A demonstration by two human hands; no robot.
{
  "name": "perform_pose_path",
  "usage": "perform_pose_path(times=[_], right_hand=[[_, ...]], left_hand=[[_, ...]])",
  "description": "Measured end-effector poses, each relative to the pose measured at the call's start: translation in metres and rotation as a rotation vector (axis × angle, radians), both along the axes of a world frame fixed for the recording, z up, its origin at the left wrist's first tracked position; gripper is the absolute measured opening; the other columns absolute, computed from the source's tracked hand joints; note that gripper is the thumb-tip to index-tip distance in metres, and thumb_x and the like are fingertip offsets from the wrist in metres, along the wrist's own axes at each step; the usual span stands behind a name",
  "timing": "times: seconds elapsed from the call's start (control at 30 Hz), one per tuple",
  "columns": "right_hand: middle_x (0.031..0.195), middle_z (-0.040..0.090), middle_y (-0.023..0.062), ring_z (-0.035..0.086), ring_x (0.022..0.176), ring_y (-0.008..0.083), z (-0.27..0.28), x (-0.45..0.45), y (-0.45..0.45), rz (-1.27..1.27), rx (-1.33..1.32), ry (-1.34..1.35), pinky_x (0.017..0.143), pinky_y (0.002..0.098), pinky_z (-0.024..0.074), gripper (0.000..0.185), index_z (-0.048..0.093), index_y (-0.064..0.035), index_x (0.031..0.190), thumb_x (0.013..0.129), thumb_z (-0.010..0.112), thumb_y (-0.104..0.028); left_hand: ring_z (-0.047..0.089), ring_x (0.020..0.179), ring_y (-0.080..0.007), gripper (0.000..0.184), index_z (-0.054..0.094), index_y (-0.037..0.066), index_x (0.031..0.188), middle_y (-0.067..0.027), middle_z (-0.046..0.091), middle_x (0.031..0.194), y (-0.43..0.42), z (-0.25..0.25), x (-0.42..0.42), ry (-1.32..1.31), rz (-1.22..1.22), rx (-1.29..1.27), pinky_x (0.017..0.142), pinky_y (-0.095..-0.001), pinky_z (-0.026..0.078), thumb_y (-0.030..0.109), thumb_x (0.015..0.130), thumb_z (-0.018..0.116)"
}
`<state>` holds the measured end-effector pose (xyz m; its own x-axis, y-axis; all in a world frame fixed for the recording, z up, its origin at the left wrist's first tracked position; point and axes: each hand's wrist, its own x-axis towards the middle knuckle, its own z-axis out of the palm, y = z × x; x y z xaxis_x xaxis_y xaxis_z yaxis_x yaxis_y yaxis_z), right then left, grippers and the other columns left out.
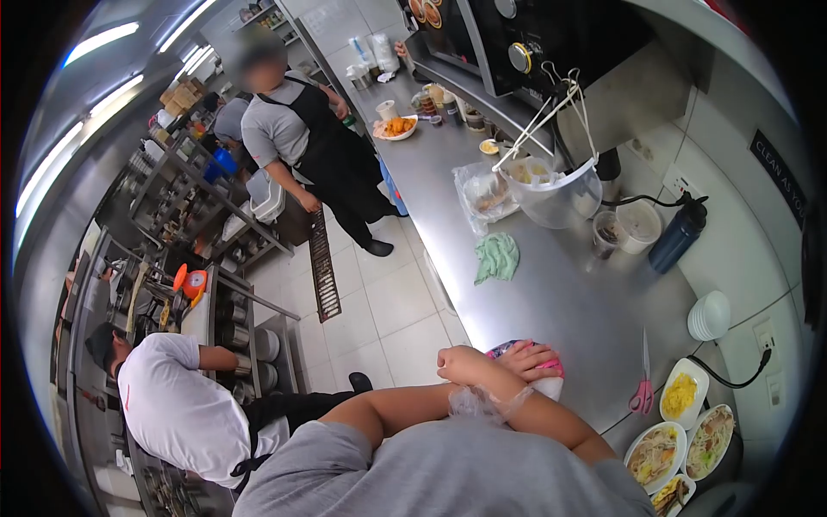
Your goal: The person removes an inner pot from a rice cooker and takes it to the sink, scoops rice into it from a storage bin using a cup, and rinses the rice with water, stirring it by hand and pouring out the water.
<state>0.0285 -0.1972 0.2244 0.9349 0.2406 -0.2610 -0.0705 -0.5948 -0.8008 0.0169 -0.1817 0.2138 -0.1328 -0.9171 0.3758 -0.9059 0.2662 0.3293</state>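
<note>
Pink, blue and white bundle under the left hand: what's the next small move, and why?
Perhaps draw the right hand back first: its forearm crosses over the left arm, with clear crumpled plastic where they meet, while the left hand rests on the bundle.

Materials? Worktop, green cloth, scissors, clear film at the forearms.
Worktop: likely stainless steel, satin, from its grey sheen.
Green cloth: fabric, matte, softly folded; fibre unclear.
Scissors: shiny blades suggest metal; pink handles probably plastic.
Clear film: likely thin plastic, glossy, see-through, crinkled.
</note>
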Motion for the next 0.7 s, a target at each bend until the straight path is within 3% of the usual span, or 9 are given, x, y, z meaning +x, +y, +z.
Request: perform_pose_path(times=[0.23, 0.57, 0.7], right_hand=[[0.078, 0.063, 0.0188, 0.061, 0.072, 0.0326, -0.010, -0.002, 0.003, -0.002, 0.026, -0.096, 0.068, 0.0383, 0.0479, 0.026, 0.060, -0.0020, 0.090, 0.073, 0.055, -0.020], [0.083, 0.063, 0.0188, 0.060, 0.079, 0.0323, -0.011, 0.000, 0.001, 0.007, 0.021, -0.013, 0.072, 0.0394, 0.0467, 0.026, 0.060, -0.0031, 0.093, 0.074, 0.055, -0.020], [0.083, 0.063, 0.0194, 0.060, 0.080, 0.0336, 0.007, -0.004, -0.002, -0.016, 0.019, 0.016, 0.072, 0.0408, 0.0468, 0.021, 0.061, -0.0024, 0.086, 0.071, 0.053, -0.014]], left_hand=[[0.036, 0.124, -0.0290, 0.051, 0.046, 0.019, 0.125, -0.0105, 0.037, 0.135, 0.003, -0.006, -0.004, 0.024, -0.004, 0.007, 0.098, -0.0515, 0.028, 0.034, 0.077, 0.055], [0.035, 0.124, -0.0284, 0.052, 0.046, 0.019, 0.124, -0.0100, 0.036, 0.135, -0.003, -0.004, 0.003, 0.023, 0.000, -0.005, 0.098, -0.0512, 0.027, 0.035, 0.076, 0.057], [0.035, 0.124, -0.0273, 0.051, 0.046, 0.018, 0.124, -0.0098, 0.038, 0.134, -0.002, 0.003, 0.002, 0.038, 0.002, 0.017, 0.099, -0.0504, 0.027, 0.034, 0.076, 0.057]])
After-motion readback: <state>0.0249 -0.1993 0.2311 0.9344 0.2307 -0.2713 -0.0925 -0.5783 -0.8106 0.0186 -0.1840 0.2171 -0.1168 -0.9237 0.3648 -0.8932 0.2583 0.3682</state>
